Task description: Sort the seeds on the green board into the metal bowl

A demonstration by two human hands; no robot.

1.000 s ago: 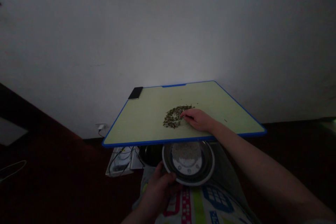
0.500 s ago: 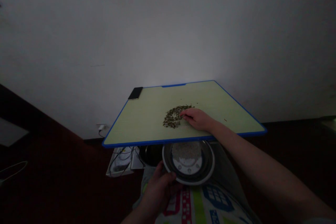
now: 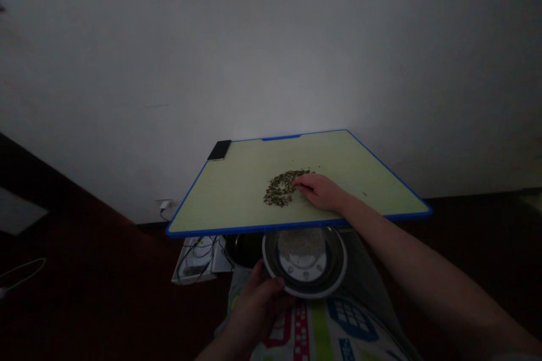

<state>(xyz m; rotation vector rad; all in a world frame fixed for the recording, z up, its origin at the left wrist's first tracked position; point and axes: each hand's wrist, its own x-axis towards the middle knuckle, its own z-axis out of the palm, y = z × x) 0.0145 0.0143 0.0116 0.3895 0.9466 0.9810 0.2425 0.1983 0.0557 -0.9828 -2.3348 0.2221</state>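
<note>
Left on bowl rim, right at grains

My left hand (image 3: 260,299) grips the metal bowl (image 3: 305,290) by its rim, thumb on top; bowl sits just beyond those fingers; right hand (image 3: 318,190) has fingertips bunched, can't tell if they pinch anything; dark grains (image 3: 280,187) spread beside them on the blue-edged board (image 3: 224,197).

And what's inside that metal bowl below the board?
Pale, grainy stuff shows in the bowl; I can't tell what it is. The board covers the bowl's far side.
</note>
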